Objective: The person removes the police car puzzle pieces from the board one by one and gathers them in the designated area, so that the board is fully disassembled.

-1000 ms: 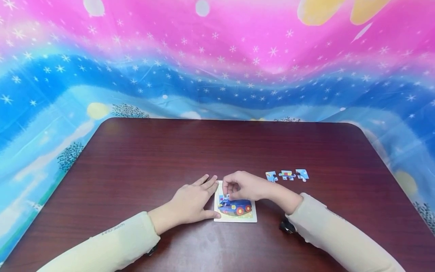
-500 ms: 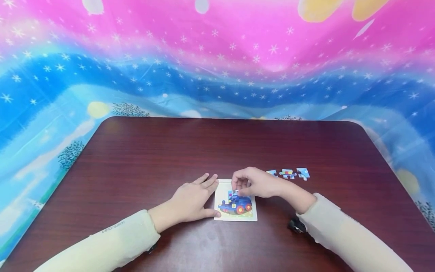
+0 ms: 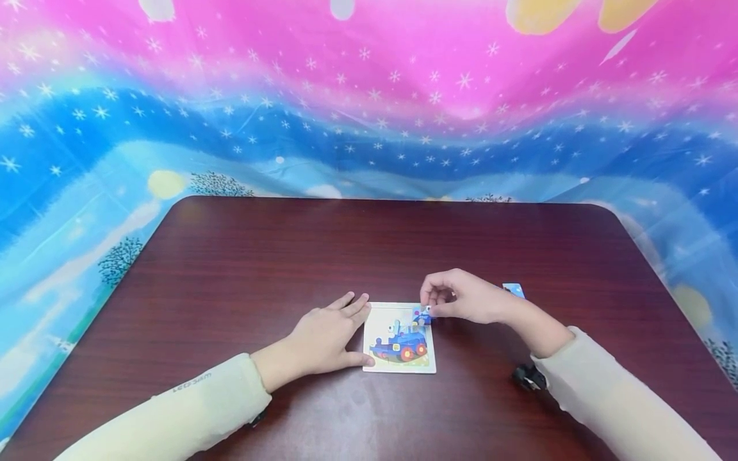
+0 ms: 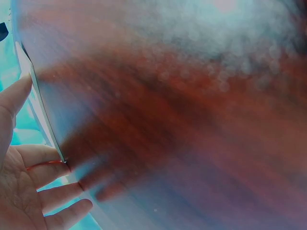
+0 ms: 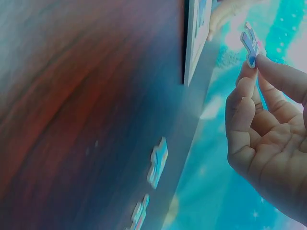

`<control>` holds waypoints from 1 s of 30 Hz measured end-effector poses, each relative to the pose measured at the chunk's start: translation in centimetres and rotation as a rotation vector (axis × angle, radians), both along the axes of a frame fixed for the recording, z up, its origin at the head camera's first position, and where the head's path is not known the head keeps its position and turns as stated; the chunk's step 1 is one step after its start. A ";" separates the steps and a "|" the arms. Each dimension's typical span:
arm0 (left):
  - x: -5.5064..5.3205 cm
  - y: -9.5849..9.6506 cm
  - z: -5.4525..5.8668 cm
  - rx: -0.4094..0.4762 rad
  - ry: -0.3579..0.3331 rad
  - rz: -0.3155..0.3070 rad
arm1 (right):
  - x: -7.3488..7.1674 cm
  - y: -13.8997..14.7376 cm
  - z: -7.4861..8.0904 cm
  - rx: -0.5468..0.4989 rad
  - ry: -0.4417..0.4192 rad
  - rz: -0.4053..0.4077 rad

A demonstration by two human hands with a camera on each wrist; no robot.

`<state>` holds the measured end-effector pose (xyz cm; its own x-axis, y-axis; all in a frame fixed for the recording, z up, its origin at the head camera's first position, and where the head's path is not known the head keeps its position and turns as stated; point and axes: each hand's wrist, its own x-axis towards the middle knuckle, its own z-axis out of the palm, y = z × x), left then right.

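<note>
A small wooden puzzle board with a pale frame lies flat on the table, its lower part filled by a picture of a blue train with red wheels. Along the board's left edge my left hand rests with fingers spread and thumb touching the side. Between thumb and index finger, my right hand pinches a blue jigsaw piece over the board's upper right corner. In the right wrist view this piece is held tilted, clear of the tabletop.
To the right of the board, a loose light-blue jigsaw piece shows partly behind my right hand. Two loose pieces, one nearer and another lower, lie on the dark wooden table in the right wrist view. A colourful curtain hangs behind.
My right hand has carried the pinched jigsaw piece from the board's left part to its upper right corner, uncovering more of the train picture. The left hand stays in place.
</note>
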<state>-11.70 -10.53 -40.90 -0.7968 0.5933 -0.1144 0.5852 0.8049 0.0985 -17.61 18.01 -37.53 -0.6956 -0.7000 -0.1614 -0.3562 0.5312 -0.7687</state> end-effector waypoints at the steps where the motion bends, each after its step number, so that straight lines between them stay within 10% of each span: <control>1: 0.0 0.0 0.0 0.001 -0.003 0.002 | 0.0 0.3 0.0 0.002 0.002 -0.007; 30: 0.2 0.1 0.2 0.012 -0.008 0.005 | 0.3 7.4 -0.5 0.015 -0.027 -0.135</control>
